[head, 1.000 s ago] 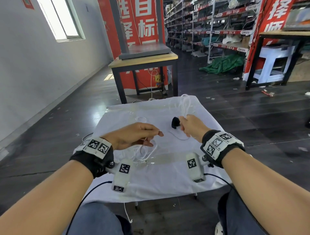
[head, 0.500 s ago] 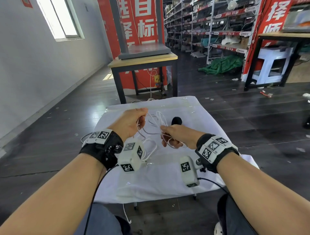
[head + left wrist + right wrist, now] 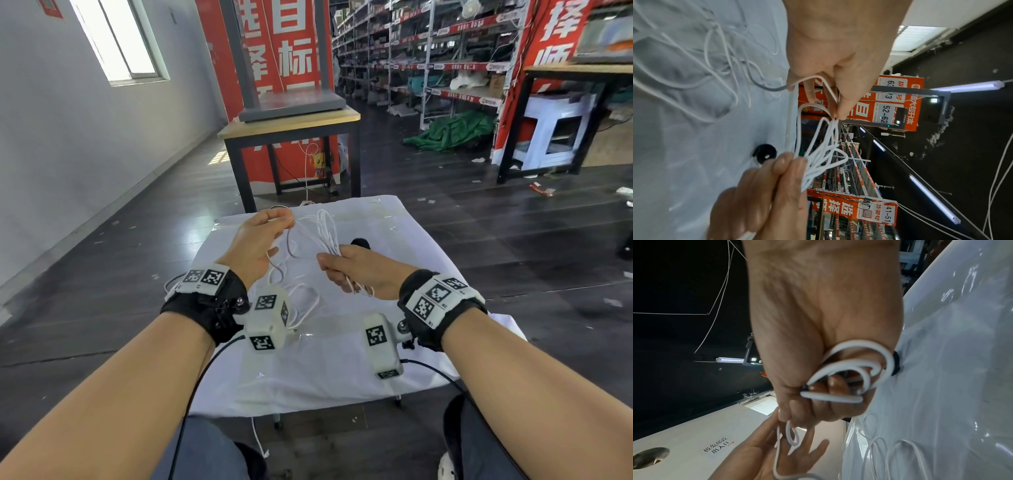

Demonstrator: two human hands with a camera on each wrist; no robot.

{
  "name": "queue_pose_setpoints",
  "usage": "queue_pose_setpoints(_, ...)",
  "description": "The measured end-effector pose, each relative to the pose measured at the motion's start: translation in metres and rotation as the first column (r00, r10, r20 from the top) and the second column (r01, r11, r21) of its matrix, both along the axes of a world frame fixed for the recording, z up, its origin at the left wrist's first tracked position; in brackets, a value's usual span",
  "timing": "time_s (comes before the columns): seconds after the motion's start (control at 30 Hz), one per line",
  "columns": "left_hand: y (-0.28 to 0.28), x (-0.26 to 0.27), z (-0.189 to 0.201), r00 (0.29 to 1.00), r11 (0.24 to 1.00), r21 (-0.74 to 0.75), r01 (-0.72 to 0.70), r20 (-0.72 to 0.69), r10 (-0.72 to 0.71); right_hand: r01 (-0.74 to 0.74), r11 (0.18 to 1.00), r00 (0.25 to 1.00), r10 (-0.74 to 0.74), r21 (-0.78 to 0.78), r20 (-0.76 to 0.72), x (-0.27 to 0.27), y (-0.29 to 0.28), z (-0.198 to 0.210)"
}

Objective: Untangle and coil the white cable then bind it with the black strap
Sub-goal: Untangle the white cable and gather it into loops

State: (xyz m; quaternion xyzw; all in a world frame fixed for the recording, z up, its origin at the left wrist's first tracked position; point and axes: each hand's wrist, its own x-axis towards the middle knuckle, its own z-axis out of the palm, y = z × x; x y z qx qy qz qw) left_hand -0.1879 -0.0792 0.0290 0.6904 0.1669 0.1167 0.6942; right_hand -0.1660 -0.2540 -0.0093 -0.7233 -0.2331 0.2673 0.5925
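My right hand [image 3: 356, 270] clutches the gathered loops of the white cable [image 3: 325, 233], which fan up and leftward to my left hand [image 3: 255, 245], pinching one strand. The black strap [image 3: 359, 242] lies on the desk [image 3: 394, 233] just beyond my right hand, nearer it.

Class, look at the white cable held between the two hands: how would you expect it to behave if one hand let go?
The white cable is probably floppy: its loops sag between the left hand and the right hand. It seems light, since a fingertip pinch lifts it. The bundled loops would likely spring apart if released, as no strap binds them yet; the black strap lies on the table.
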Motion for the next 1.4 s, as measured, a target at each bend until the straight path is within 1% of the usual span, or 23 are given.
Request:
queue_pose_setpoints(0.07,-0.003,0.0,0.001,0.999,0.992,-0.116,0.039,0.019,-0.038,-0.01,1.0,1.0,0.01,-0.001,0.015,-0.001,0.002,0.002)
queue_pose_setpoints(0.17,-0.007,0.001,0.004,0.996,0.964,-0.254,0.08,0.064,-0.066,-0.024,0.998,0.997,0.029,-0.065,0.072,-0.003,0.004,0.004)
queue_pose_setpoints(0.3,-0.012,0.002,0.014,0.996,0.927,-0.375,0.024,0.086,0.009,0.042,0.992,0.987,-0.022,-0.122,0.159,-0.003,0.007,0.005)
queue_pose_setpoints(0.4,-0.015,0.004,0.018,0.994,0.911,-0.413,-0.011,0.095,0.054,0.06,0.986,0.972,-0.022,-0.156,0.236,-0.001,0.01,0.003)
queue_pose_setpoints(0.47,-0.017,0.005,0.021,0.991,0.888,-0.46,-0.025,0.108,0.084,0.051,0.985,0.967,-0.008,-0.163,0.256,-0.002,0.012,0.005)
queue_pose_setpoints(0.53,-0.018,0.005,0.026,0.986,0.854,-0.52,-0.025,0.126,0.105,0.035,0.989,0.965,0.004,-0.146,0.261,-0.003,0.016,0.007)
queue_pose_setpoints(0.6,-0.017,0.006,0.031,0.985,0.834,-0.551,-0.023,0.132,0.114,0.02,0.991,0.967,0.014,-0.129,0.254,-0.003,0.019,0.009)
queue_pose_setpoints(0.77,-0.014,0.01,0.04,0.981,0.828,-0.561,0.008,0.167,0.104,0.015,1.0,0.981,-0.009,-0.027,0.194,-0.006,0.027,0.016)
queue_pose_setpoints(0.87,-0.013,0.011,0.046,0.975,0.829,-0.558,0.031,0.198,0.097,0.01,0.996,0.987,-0.025,0.094,0.161,-0.001,0.036,0.015)
queue_pose_setpoints(0.93,-0.012,0.012,0.05,0.974,0.829,-0.559,0.03,0.203,0.102,0.001,0.989,0.993,-0.018,0.146,0.115,-0.001,0.039,0.018)
queue_pose_setpoints(1.07,-0.006,0.016,0.052,0.973,0.839,-0.544,0.024,0.206,0.106,-0.01,0.988,0.997,-0.001,0.155,0.074,0.001,0.043,0.024)
queue_pose_setpoints(1.2,0.003,0.02,0.051,0.972,0.857,-0.513,-0.038,0.181,0.151,-0.036,0.992,0.999,0.031,0.123,0.044,-0.001,0.043,0.027)
queue_pose_setpoints(1.3,0.008,0.022,0.05,0.976,0.883,-0.464,-0.068,0.154,0.156,-0.069,0.995,0.992,0.061,0.078,0.108,-0.005,0.043,0.03)
queue_pose_setpoints(1.37,0.01,0.021,0.049,0.98,0.899,-0.435,-0.05,0.152,0.128,-0.108,0.993,0.983,0.101,0.042,0.151,-0.004,0.042,0.03)
queue_pose_setpoints(1.4,0.01,0.019,0.048,0.982,0.905,-0.425,-0.034,0.153,0.108,-0.12,0.992,0.983,0.111,0.05,0.144,-0.003,0.041,0.03)
